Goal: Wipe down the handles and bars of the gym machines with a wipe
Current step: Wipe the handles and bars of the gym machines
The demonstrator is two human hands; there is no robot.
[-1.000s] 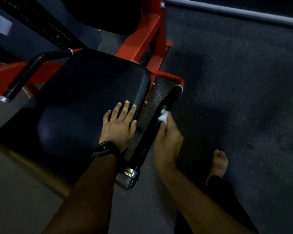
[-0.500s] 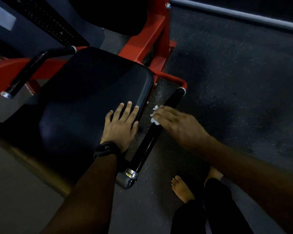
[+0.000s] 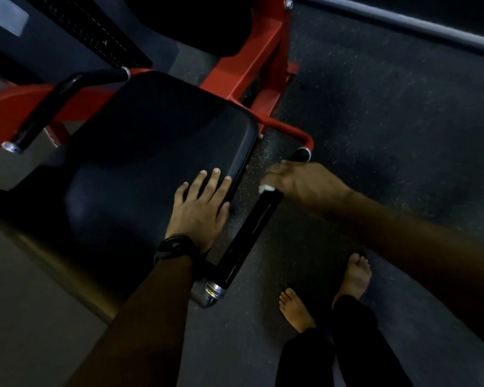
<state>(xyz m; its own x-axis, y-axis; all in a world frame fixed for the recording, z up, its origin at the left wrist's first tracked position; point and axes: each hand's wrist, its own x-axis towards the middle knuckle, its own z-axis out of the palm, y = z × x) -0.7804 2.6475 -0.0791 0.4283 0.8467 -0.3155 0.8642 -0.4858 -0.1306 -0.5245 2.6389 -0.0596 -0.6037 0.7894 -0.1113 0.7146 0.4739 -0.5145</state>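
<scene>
Black seat pad [image 3: 151,169] fills the middle. Black side handle [image 3: 249,238] runs just beside it. My left hand [image 3: 199,208] lies flat on the pad's near corner, fingers straight, holding nothing. My right hand [image 3: 305,181] curls over the handle's upper part, fingers pinning the wipe [image 3: 266,187] against it.

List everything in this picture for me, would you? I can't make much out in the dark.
Seat pad: one, black, centre.
Right handle: one, black with a chrome end, beside the seat pad.
Left handle: one, black with a chrome end, far left.
Frame: one, red, behind the seat pad.
Wipe: one, white, on the right handle.
Floor: dark, speckled.
Watch: one, black, left wrist.
Left hand: flat on the seat pad.
Right hand: holds the wipe on the right handle.
Feet: two, bare, bottom right.
</scene>
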